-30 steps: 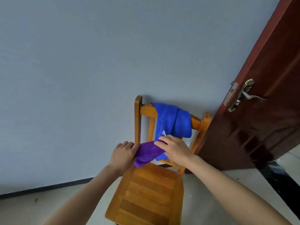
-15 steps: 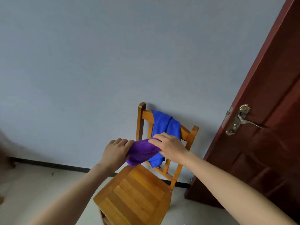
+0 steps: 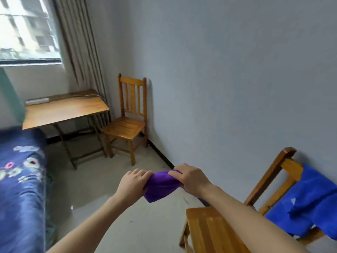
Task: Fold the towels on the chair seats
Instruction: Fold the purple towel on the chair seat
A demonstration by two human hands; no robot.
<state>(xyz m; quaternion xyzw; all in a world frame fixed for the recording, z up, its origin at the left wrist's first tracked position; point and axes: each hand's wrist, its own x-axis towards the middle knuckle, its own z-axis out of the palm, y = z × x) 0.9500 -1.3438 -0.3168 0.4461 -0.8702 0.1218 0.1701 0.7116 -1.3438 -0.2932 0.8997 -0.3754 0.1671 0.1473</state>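
Pale walls and a light tiled floor [image 3: 109, 207] frame the room, with a wooden desk [image 3: 63, 110] under the window and a far chair [image 3: 127, 125] beside it. In front of us, the left hand [image 3: 132, 183] and right hand [image 3: 191, 179] each grip one end of a bunched purple towel [image 3: 160, 185], fingers curled over it. We see it held in the air over the floor, left of the near chair [image 3: 209, 229] (a blue towel [image 3: 313, 207] hangs over that chair's backrest).

purple towel [image 3: 160, 185], blue towel [image 3: 313, 203], orange-brown chairs [image 3: 127, 128], navy floral bedspread [image 3: 20, 176].
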